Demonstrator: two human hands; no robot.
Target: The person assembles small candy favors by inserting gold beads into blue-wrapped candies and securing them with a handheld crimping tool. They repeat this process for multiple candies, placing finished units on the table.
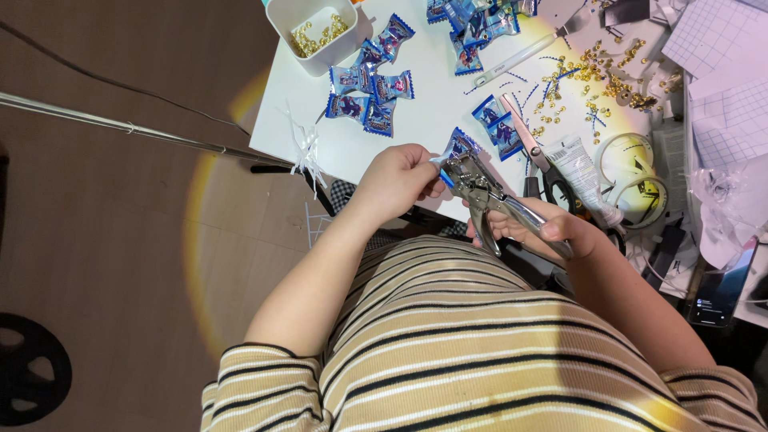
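Left hand (pixel 396 182) pinches one blue packet (pixel 458 149) at table edge. Right hand (pixel 534 230) closed round handles of metal punch pliers (pixel 480 192), jaws on packet's lower edge. Five blue packets (pixel 370 88) grouped near white tub (pixel 314 32) of gold bits; about four more (pixel 472 20) at top; two (pixel 498 124) beside scissors (pixel 532 152). One tube (pixel 582 174), two tape rolls (pixel 640 180), one phone (pixel 724 288). White table (pixel 432 96), cluttered on right; brown floor (pixel 120 240) to left.
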